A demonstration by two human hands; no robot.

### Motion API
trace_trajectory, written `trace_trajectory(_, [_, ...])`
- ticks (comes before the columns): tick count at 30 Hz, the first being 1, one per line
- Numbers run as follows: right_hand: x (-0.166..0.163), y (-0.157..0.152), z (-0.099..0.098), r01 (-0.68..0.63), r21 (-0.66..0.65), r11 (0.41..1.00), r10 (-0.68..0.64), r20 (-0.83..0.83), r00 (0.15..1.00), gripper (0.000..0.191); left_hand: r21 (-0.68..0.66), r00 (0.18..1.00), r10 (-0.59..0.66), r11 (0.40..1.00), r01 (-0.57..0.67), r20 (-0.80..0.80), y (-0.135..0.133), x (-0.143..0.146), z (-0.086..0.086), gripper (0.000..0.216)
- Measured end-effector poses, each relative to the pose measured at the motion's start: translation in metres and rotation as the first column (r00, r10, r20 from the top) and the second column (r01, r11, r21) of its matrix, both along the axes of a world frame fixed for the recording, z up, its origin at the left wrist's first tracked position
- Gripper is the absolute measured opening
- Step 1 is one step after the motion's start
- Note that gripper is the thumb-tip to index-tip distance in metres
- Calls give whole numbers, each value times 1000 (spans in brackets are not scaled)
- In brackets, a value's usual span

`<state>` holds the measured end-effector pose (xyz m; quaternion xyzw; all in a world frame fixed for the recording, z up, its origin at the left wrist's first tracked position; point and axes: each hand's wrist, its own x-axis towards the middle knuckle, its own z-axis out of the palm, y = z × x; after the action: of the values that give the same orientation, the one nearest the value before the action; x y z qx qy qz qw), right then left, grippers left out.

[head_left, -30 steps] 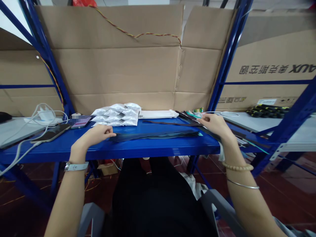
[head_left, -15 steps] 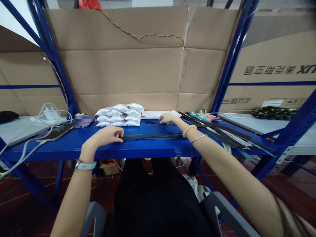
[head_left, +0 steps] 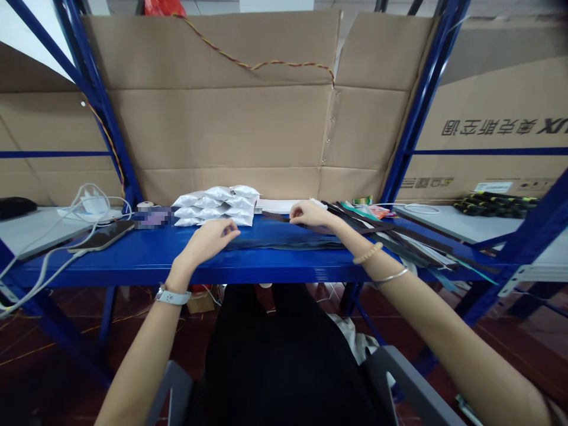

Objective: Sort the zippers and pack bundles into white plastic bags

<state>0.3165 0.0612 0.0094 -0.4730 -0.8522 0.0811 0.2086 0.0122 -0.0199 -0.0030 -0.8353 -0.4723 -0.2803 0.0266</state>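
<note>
white pouches [head_left: 215, 206] piled, contents hidden, beside left hand [head_left: 206, 241]

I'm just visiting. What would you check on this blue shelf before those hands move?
Right hand gripping the dark strip: cannot tell.
Left hand free of objects: ok.
White foil packets stacked, untouched by either hand: ok.
Dark strip pile lying flat on the blue shelf: ok.
Loose strips kept within the shelf edge: not ok, they overhang at the right.
</note>
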Motion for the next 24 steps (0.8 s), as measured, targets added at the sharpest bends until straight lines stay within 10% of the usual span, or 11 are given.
trace_trajectory(10, [-10, -82, -9, -166, 225, 960, 217, -227, 949, 5, -150, 836, -143, 954, 258, 530, -16, 55, -7, 22])
trace_trajectory(16, [-24, -114, -28, 47, 422, 906, 112, -345, 932, 7, -86, 905, -163, 973, 213, 393, -28, 63, -5, 24])
trace_trajectory(24, [-39, -126, -39, -170, 59, 984, 177, -464, 868, 25, 23, 981, -180, 984, 179, 69, -50, 82, -3, 25])
